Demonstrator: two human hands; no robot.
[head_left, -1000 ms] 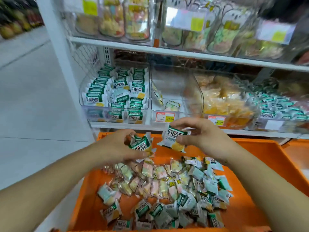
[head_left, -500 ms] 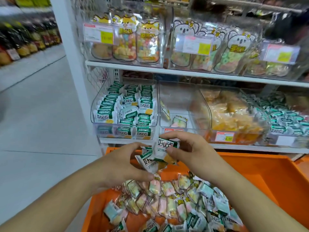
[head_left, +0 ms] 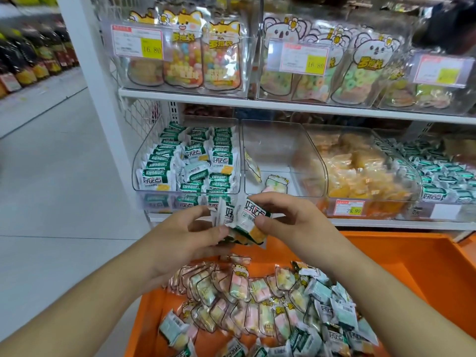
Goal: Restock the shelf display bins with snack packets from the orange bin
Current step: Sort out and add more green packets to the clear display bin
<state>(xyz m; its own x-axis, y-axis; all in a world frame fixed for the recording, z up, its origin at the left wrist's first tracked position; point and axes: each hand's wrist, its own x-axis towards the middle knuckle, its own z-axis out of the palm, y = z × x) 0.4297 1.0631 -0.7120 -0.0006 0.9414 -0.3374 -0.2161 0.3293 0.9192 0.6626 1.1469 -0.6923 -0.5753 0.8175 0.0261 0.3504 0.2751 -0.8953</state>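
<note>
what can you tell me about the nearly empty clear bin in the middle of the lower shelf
The clear bin looks like see-through hard plastic, with upright side walls, a low front lip and an open top. It sits on the lower shelf, close between the bin of green and white packets and the bin of yellow snacks. It holds only two pastel candy packets: one leaning on its left wall, one near the front.
</note>
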